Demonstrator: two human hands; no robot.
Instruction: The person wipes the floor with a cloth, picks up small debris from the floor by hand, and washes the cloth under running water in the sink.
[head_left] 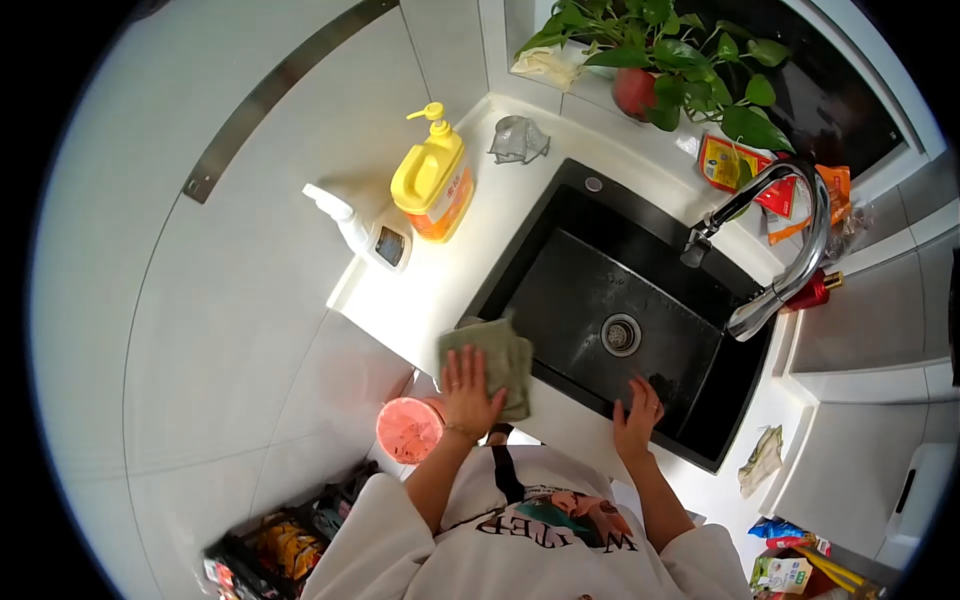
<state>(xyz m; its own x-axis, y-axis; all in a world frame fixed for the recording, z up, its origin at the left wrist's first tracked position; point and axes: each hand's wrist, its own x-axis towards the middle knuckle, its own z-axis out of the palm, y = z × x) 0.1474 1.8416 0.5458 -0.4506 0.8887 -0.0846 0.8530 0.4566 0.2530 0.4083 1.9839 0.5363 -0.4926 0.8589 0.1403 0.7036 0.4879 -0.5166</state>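
Observation:
My left hand (468,392) lies flat on a folded grey-green cloth (510,362), fingers stretched over its top and the thumb out to the side. The cloth rests on the white counter at the front left corner of the black sink (590,405), partly over the front edge. At the sink's front rim is my right hand (638,420), its fingers apart and nothing in them. A round metal drain (621,335) shows in the wet sink bottom.
A yellow pump bottle (432,185) and a white spray bottle (362,232) stand on the left counter near a crumpled grey mesh (518,139). The chrome faucet (815,230) arches over the sink's right side. Behind are a potted plant (635,92) and packets (735,165).

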